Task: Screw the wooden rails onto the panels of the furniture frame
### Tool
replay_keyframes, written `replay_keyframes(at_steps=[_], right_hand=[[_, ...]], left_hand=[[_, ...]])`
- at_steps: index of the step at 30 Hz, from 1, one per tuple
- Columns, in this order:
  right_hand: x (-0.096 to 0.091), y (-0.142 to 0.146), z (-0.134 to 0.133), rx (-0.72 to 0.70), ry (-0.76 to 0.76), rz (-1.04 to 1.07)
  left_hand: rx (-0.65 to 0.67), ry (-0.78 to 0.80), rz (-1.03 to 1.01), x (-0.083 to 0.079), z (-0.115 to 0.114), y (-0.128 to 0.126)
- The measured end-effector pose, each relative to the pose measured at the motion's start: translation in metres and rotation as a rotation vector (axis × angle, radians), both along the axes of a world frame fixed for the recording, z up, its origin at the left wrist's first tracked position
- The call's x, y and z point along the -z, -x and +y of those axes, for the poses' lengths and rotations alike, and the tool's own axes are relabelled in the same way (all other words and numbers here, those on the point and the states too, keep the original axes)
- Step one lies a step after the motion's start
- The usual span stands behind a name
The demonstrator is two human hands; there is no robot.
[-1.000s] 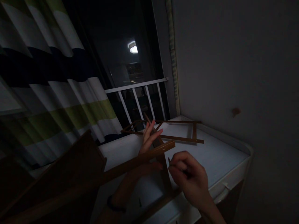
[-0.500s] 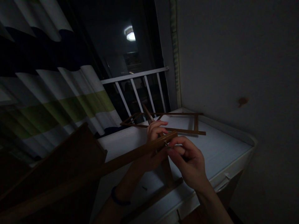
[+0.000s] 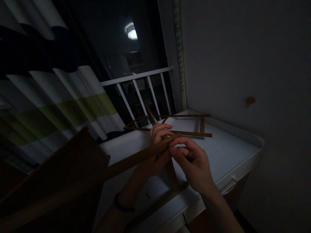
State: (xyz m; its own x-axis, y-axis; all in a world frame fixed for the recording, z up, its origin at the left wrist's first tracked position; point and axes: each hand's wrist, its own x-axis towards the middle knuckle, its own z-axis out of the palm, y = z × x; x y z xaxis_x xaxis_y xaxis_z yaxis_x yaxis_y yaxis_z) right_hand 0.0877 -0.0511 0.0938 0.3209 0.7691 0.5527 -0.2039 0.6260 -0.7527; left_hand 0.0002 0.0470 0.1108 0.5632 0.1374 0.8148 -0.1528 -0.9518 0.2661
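A long brown wooden bar (image 3: 136,158) slants from the lower left up to the middle of the view. My left hand (image 3: 158,135), with a dark band on its wrist, is closed round the wood behind the bar's upper end, where another wooden piece (image 3: 172,176) crosses below. My right hand (image 3: 194,161) pinches a small metal screw (image 3: 169,145) with thumb and forefinger against the side of the bar's end. The screw is mostly hidden by the fingertips, so how deep it sits cannot be made out.
A second wooden frame (image 3: 202,124) lies on the white tabletop (image 3: 230,145) at the back. One small dark piece (image 3: 147,195) rests near my left forearm. A dark brown panel (image 3: 80,155) stands at left, by the striped curtain (image 3: 92,103). White railing (image 3: 141,76) borders the window.
My right fingertips have come closer to the bar's end, and the screw shows less than before. The bar has rolled slightly. My left hand keeps its hold; the view has shifted a little.
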Motion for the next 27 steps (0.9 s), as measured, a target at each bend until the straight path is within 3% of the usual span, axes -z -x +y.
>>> replay_keyframes(at_steps=[9, 16, 27], right_hand=[[-0.0014, 0.0044, -0.0036, 0.264, -0.020, -0.105], [-0.0003, 0.0037, -0.0038, 0.310, -0.028, -0.103], [-0.0010, 0.0076, -0.0088, 0.517, -0.023, -0.175]], left_hand=[[0.017, -0.024, -0.038, 0.0004, 0.0007, -0.0025], [0.007, -0.037, -0.074, 0.0009, 0.0008, -0.0043], [0.015, 0.002, -0.156, 0.0040, 0.0001, -0.0086]])
